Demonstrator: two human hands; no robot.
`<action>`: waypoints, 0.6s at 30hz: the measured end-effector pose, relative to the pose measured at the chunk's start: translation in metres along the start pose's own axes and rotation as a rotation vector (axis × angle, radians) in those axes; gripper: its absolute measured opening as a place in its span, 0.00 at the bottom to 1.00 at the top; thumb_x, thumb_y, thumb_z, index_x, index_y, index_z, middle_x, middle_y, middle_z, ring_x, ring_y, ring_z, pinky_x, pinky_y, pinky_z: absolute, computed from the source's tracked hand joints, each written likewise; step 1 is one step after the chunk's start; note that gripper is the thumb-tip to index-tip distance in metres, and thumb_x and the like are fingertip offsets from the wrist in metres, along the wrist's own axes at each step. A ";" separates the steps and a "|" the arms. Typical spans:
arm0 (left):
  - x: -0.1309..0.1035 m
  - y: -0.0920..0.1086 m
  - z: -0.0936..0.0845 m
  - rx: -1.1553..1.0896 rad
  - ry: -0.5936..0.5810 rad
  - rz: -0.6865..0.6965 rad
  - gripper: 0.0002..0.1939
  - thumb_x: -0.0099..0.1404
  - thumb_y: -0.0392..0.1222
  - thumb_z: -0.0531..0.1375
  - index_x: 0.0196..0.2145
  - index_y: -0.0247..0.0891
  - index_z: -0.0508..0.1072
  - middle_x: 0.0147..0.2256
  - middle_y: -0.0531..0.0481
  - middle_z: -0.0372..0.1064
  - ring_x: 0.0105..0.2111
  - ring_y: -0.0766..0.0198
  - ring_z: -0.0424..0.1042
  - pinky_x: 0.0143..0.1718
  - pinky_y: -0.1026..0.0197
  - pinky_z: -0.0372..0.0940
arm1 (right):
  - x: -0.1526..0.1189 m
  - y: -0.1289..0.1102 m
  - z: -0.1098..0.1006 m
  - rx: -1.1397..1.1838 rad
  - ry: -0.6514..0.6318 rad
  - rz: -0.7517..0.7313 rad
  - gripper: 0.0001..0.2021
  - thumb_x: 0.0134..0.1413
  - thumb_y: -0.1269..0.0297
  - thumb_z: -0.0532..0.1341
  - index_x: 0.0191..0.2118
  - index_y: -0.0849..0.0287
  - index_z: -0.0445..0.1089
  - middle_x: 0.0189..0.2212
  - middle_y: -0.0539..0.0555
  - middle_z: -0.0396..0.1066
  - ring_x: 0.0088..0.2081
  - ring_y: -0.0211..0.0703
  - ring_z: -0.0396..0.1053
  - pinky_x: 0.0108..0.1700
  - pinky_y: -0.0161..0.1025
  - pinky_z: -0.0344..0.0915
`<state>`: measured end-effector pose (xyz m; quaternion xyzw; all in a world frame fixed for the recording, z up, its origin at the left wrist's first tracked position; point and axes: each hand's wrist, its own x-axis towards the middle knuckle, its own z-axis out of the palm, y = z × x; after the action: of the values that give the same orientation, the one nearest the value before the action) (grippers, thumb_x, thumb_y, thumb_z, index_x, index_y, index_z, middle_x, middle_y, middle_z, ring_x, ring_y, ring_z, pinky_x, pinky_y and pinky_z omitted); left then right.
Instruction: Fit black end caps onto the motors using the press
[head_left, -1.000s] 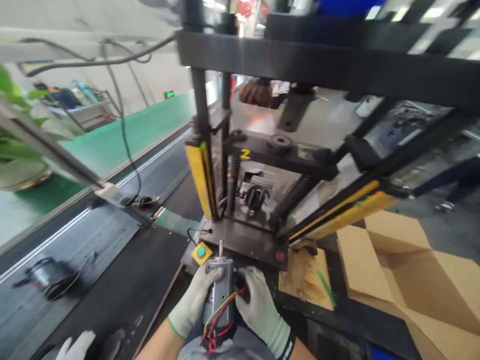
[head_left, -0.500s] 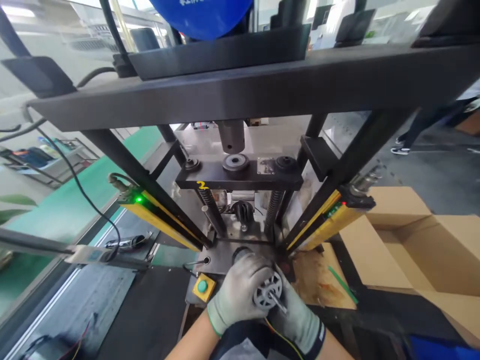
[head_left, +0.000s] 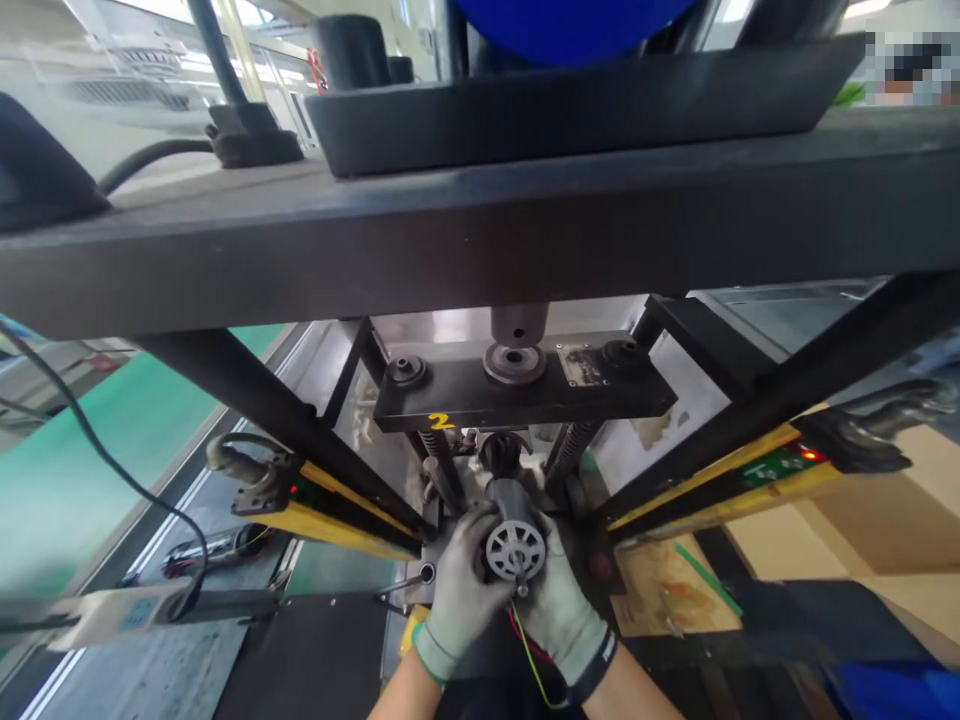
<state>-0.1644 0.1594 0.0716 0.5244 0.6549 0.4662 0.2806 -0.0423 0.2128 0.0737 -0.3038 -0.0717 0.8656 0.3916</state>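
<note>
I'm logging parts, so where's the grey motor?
In the head view, the grey motor is low, near centre, held between left hand and right hand, below the black plate.

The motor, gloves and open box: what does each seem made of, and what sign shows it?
Motor: probably metal, matte grey, judging by the faint sheen on its slotted end, though plastic is possible. Gloves: likely thin fabric, matte and pale, given their close fit. Box: most likely cardboard, plain brown and unglossy, given its thin, flat flaps.
</note>
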 end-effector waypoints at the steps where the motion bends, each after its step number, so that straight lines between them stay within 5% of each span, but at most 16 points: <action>1: 0.006 0.007 -0.003 0.018 0.012 -0.012 0.38 0.46 0.36 0.77 0.56 0.42 0.79 0.62 0.37 0.72 0.63 0.35 0.70 0.67 0.34 0.64 | 0.002 -0.002 0.009 -0.004 -0.009 -0.041 0.21 0.63 0.42 0.58 0.46 0.52 0.79 0.48 0.54 0.82 0.53 0.53 0.77 0.54 0.53 0.78; 6: 0.029 0.037 0.002 -0.098 0.187 -0.102 0.36 0.61 0.44 0.71 0.65 0.40 0.70 0.63 0.38 0.70 0.65 0.41 0.68 0.69 0.40 0.61 | 0.018 -0.029 0.048 -0.047 -0.117 -0.045 0.22 0.66 0.43 0.57 0.49 0.53 0.77 0.46 0.56 0.81 0.52 0.53 0.77 0.53 0.54 0.77; 12: 0.026 0.040 0.015 -0.256 0.122 -0.151 0.38 0.61 0.40 0.69 0.67 0.39 0.66 0.66 0.39 0.69 0.67 0.43 0.67 0.71 0.42 0.59 | 0.034 -0.047 0.052 -0.039 -0.083 0.079 0.20 0.71 0.47 0.55 0.40 0.57 0.75 0.23 0.49 0.71 0.24 0.42 0.68 0.34 0.43 0.75; 18: 0.022 0.041 0.006 -0.506 0.062 -0.159 0.34 0.68 0.51 0.66 0.67 0.38 0.67 0.66 0.38 0.69 0.67 0.46 0.68 0.70 0.45 0.62 | 0.000 -0.015 0.020 -0.201 -0.028 -0.037 0.20 0.60 0.48 0.66 0.47 0.60 0.78 0.35 0.56 0.81 0.38 0.49 0.78 0.45 0.46 0.77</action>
<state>-0.1482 0.1827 0.1092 0.3700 0.5651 0.6072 0.4184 -0.0443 0.2250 0.0955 -0.3280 -0.1695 0.8509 0.3738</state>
